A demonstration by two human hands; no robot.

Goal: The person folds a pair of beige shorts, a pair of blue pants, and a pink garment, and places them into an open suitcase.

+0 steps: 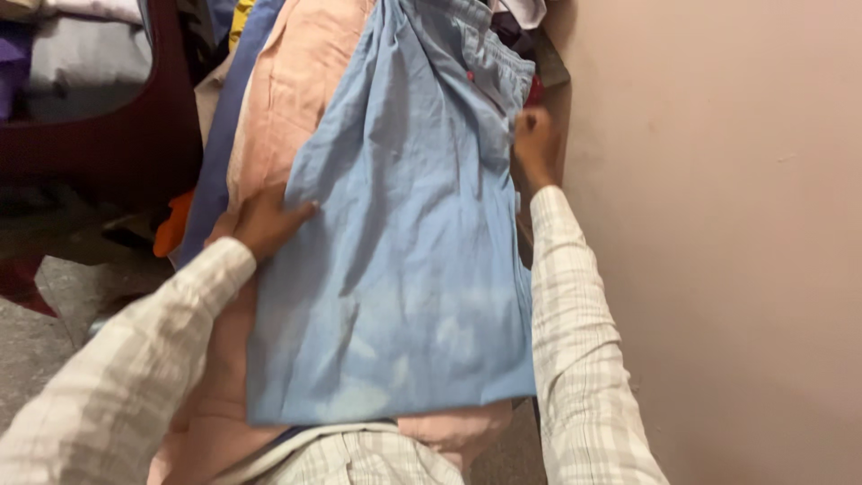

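Light blue shirt [409,251] lies spread between both hands, on top of a peach garment [287,90]. Left hand [262,220] presses flat, fingers open, on the shirt's left edge. Right hand [534,144] is closed on the shirt's right edge, beside the beige wall [718,224]. Left of the left hand stands a dark red chair [135,135].

Dim, warm indoor light; soft shadows in cloth folds; slight motion blur; top-left corner v. dark.
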